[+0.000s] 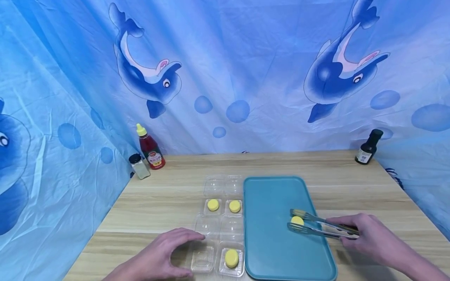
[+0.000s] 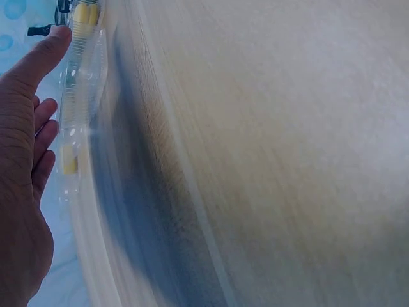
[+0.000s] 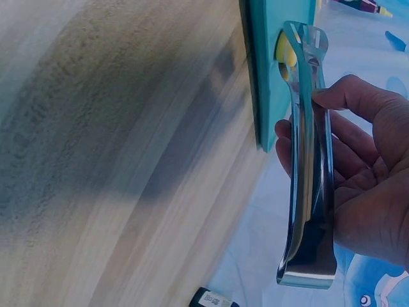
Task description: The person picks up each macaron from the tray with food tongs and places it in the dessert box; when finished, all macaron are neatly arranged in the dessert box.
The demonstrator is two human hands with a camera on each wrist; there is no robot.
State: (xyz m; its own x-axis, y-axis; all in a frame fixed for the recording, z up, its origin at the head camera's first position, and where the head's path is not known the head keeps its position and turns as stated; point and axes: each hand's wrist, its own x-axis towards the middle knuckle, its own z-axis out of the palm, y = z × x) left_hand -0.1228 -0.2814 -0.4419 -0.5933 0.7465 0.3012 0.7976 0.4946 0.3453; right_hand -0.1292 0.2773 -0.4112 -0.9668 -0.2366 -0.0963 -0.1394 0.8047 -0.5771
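Observation:
My right hand (image 1: 369, 238) grips a pair of metal tongs (image 3: 307, 166). The tongs' two slotted tips lie on either side of a small round yellow piece (image 1: 297, 221) on the teal tray (image 1: 274, 249). My left hand (image 1: 163, 249) lies beside the front left clear plastic box (image 1: 202, 259), fingers and thumb spread apart at its left side. That box shows nothing inside. The front right box (image 1: 240, 269) holds a yellow piece (image 1: 231, 258). Behind, two more yellow pieces (image 1: 213, 205) sit one each in the back boxes. The boxes' clear lids stand open.
At the back left are a red sauce bottle (image 1: 152, 150) with a yellow cap and a small black-lidded jar (image 1: 140, 167). A dark bottle (image 1: 368, 147) stands at the back right. A blue dolphin-print curtain (image 1: 239, 70) hangs behind the wooden table (image 1: 158, 203).

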